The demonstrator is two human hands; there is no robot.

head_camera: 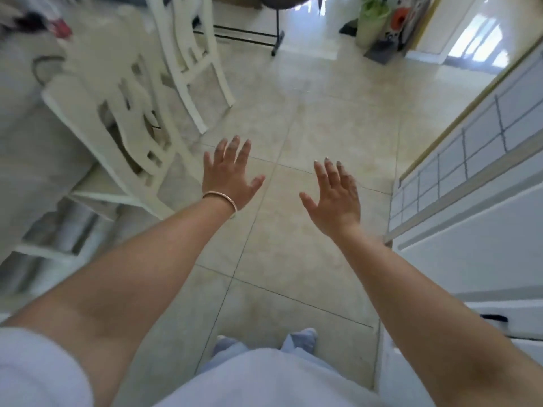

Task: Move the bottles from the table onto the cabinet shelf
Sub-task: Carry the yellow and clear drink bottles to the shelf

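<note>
My left hand [230, 174] is stretched out over the tiled floor with its fingers spread and nothing in it; a thin bangle circles its wrist. My right hand [335, 198] is held out beside it, palm inward, fingers straight and empty. A white cabinet [470, 201] with gridded glass door panels runs along the right side, close to my right forearm. The table [26, 136] with a pale cloth lies at the left, blurred. No bottle shows in this view.
Two white wooden chairs [126, 118] stand at the left between me and the table. Beige floor tiles [293, 127] stretch ahead. A black metal rack base [249, 33] and a green plant pot [371, 24] sit at the far end.
</note>
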